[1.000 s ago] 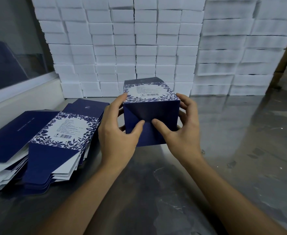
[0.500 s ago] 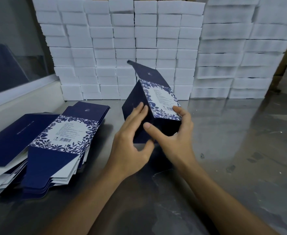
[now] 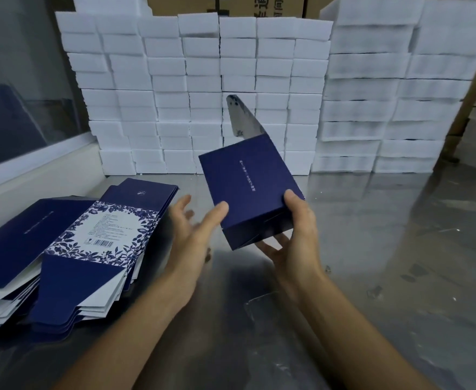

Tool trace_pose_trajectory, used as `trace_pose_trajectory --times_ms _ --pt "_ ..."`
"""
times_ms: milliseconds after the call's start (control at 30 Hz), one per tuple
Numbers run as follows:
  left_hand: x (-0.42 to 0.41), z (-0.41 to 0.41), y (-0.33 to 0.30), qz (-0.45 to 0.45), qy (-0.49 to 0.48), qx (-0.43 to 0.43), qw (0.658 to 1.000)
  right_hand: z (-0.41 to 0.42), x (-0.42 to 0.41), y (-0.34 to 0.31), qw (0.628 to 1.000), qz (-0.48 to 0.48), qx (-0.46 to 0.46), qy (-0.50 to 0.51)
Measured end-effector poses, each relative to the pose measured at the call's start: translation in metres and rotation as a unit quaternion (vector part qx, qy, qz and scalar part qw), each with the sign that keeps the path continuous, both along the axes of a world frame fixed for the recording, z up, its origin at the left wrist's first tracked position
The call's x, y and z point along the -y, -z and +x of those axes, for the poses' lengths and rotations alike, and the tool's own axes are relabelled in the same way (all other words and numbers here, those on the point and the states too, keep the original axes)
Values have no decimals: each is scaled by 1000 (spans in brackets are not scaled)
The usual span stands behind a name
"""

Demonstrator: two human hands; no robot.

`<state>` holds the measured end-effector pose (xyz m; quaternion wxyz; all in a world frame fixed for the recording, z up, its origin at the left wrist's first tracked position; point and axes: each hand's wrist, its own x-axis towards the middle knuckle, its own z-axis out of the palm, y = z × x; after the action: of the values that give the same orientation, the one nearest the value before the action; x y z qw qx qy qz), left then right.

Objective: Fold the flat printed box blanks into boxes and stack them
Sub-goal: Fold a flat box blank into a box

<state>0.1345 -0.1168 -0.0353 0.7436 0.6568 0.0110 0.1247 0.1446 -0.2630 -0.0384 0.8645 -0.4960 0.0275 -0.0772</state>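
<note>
Box blanks [image 3: 70, 249] are lying flat in a fanned pile to the left of the box I am holding, printed sides up, with the tuck flaps pointing towards me, probably so I can slide the top one off without lifting the rest. Behind the box, white foam blocks [image 3: 231, 80] are standing in tall stacked columns against the back, well apart from my hands and looking like a separate stock. Under the box, the steel table [image 3: 386, 263] is showing bare and shiny, and I am judging that the open stretch to the right of the box is where a finished one could go.

My box [image 3: 248, 187] is hovering above the table, tilted, its plain navy face turned up towards me and its top flap [image 3: 241, 116] sticking up unclosed at the far end. I am judging that the bottom is folded shut, though that end is partly hidden.

My right hand [image 3: 295, 237] is gripping the box at its near right corner, thumb on the top face and fingers curled beneath, which keeps it steady while I turn it. My left hand [image 3: 194, 229] is sitting just left of the box, open, fingers spread and blurred, the forefinger tip touching the box's near left edge. I am guessing it is either steadying the turn or heading for the blanks.
</note>
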Motion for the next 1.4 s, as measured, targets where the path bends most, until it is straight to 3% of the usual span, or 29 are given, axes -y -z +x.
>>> trace_pose_trajectory --times_ms 100,233,333,433,567,767,1033,1233,1400 --pt "-12 5 -1 -107 108 -70 986 2 -4 5 999 45 -21 -23" --pt "-15 10 1 -120 118 -40 985 6 -7 13 996 53 -55 -36" --pt "-12 12 4 -84 60 5 995 7 -5 15 998 -49 -34 -4" --pt "-14 12 3 -62 5 31 998 4 -5 15 977 -199 35 62" --pt "-21 14 5 44 -67 71 994 3 -2 13 937 -319 96 109" --pt "-24 28 14 217 -152 137 954 10 -5 -9 950 -280 136 27" --pt "-24 55 27 310 -204 210 904 29 -15 -19 961 -269 61 -26" --pt "-24 59 35 370 -239 284 852 25 -16 -5 966 -248 59 -40" --pt "-30 55 36 430 -237 323 809 24 -16 -2 954 -289 64 -47"
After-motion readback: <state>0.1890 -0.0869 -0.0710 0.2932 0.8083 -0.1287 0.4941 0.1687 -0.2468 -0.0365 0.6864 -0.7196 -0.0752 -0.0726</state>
